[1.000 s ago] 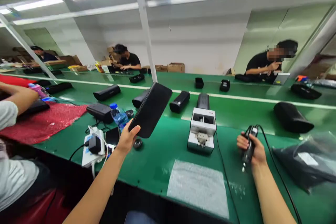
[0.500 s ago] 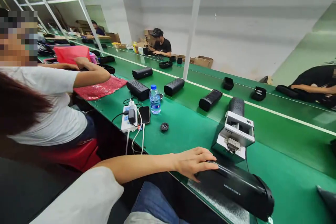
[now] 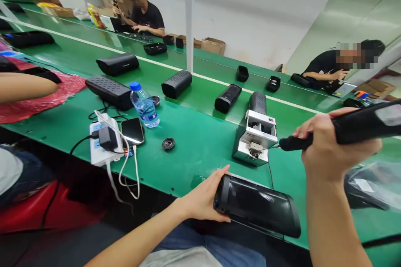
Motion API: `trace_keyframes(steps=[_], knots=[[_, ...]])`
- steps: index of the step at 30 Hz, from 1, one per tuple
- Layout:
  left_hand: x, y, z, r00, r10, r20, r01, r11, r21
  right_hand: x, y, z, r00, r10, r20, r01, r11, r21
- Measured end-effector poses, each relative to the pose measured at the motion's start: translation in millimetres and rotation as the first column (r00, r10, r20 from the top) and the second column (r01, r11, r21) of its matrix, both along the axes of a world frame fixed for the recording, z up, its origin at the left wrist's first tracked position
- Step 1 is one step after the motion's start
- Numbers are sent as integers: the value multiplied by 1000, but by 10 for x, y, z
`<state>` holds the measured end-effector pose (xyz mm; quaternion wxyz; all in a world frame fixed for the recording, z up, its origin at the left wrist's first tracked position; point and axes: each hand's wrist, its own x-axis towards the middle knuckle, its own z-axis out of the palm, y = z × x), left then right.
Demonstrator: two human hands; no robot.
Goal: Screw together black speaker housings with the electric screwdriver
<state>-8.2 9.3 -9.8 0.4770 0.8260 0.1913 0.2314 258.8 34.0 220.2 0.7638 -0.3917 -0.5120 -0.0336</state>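
My left hand is partly open, its fingers cupping one end of a black cylindrical speaker that sits at the near edge of the green workbench. My right hand is closed firmly around a black electric screwdriver, its thin bit pointing left, just beside a white-and-metal jig. This firm, level hold looks well suited to steady work.
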Motion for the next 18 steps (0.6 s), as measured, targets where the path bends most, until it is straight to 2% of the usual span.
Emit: trace_keyframes(steps=[5,11,15,18], knots=[[0,23,56,1000,8,20,-6,996,-87,12,145,-71,999,-23,-35,20,996,-89],[4,31,106,1000,5,18,-3,995,-102,19,185,-93,996,-78,-50,71,989,-131],[2,25,137,1000,7,9,-6,994,-110,-39,123,-108,996,-60,-73,45,980,-192],[3,21,152,1000,6,19,-4,993,-119,-180,-13,-24,994,-41,-100,22,983,-182]])
